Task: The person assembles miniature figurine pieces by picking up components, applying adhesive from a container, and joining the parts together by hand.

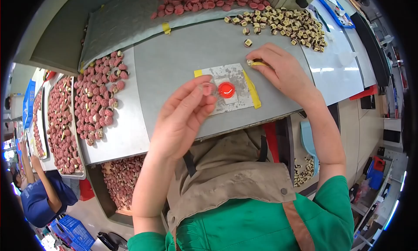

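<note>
Left hand (185,116) pinches a small pink cap (208,89) just left of the red button (226,90). Right hand (283,70), fingers pressed together, pins a small cream-and-brown piece (251,62) to the surface (174,63), up-right of the button.

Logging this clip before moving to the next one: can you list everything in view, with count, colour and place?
Red round part: one, red-orange, on a small pale plate at the table's middle.
Pale plate: one, speckled grey-white, edged with yellow tape.
Small cream-and-dark pieces: a loose pile, too many to count, far right of the table.
Pink capped pieces: many, pink, heaped on the left of the table, in trays further left, and along the far edge.
Grey table: one, metal.
Co-worker: one, blue top, lower left.
Left hand: pinches a small pinkish piece beside the red part.
Right hand: fingertips on a small cream piece.
</note>
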The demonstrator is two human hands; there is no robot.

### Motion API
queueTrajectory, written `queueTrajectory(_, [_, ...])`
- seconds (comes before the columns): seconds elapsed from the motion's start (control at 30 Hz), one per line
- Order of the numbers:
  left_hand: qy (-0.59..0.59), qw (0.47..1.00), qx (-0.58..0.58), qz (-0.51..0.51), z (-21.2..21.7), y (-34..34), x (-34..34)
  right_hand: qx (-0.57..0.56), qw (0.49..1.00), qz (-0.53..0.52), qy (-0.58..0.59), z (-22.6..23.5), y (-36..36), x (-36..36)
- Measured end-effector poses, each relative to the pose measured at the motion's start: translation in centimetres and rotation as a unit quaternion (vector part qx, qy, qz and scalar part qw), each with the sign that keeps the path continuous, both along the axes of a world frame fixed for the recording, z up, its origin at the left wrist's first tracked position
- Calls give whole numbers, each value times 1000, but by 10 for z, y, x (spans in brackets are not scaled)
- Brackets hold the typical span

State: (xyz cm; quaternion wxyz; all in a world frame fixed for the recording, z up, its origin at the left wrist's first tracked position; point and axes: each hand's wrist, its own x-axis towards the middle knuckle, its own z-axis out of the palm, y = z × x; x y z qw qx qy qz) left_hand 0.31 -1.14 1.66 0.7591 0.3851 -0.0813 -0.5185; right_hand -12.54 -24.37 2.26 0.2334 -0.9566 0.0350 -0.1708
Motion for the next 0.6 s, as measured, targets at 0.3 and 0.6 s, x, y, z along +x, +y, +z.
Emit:
queueTrajectory(0.3, [45,997,-58,19,-13,7,-8,31,998,54,8,12,60,10])
queueTrajectory(0.6, [42,994,-81,52,-19,10,-11,-17,997,71,-15,2,66,13])
